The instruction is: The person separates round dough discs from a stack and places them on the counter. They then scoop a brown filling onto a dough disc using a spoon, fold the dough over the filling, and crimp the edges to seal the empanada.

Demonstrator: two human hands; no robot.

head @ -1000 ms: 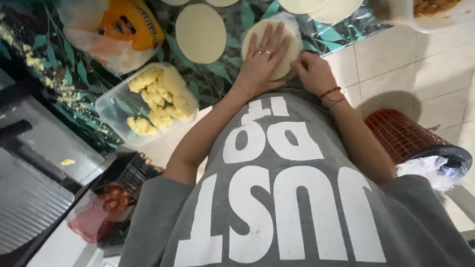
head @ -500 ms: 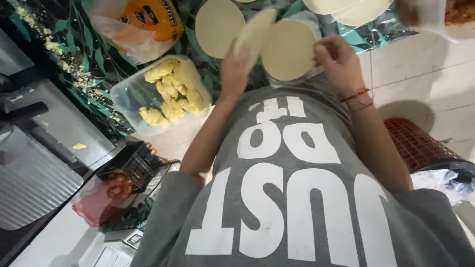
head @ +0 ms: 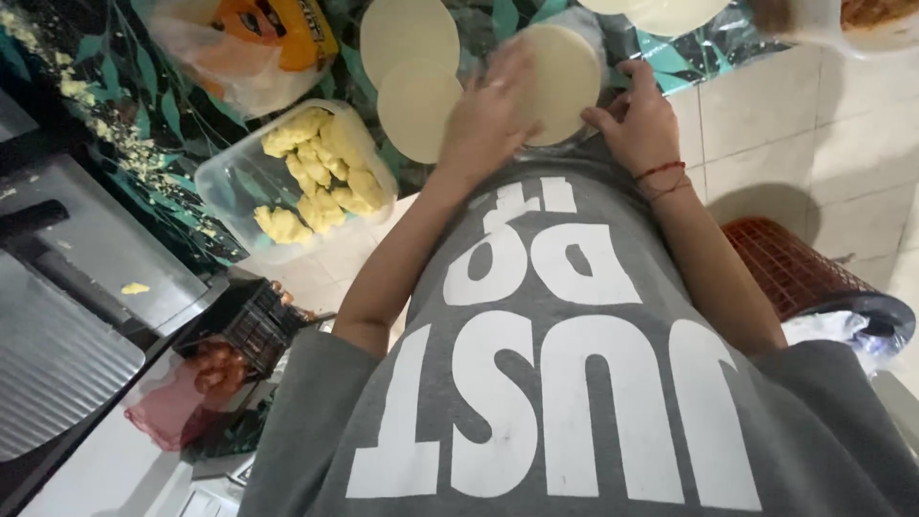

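A stack of pale round dough discs [head: 567,77] lies on the patterned teal tablecloth [head: 144,105]. My left hand [head: 490,117], blurred and flat with fingers apart, rests on the stack's left side. My right hand [head: 639,120] grips the stack's right edge with curled fingers; a red thread bracelet is on that wrist. A single disc [head: 417,110] lies flat just left of my left hand, partly overlapping another disc [head: 410,33] farther back.
A clear plastic tub of yellow dough lumps [head: 306,172] sits to the left. An orange pack in a plastic bag [head: 263,43] is behind it. More discs [head: 670,14] lie at the top. A red mesh basket [head: 790,273] and a black crate [head: 247,324] stand on the tiled floor.
My left hand lifted one disc off the stack, carried it left and laid it on the cloth, then came back onto the stack. My right hand stayed at the stack's edge.
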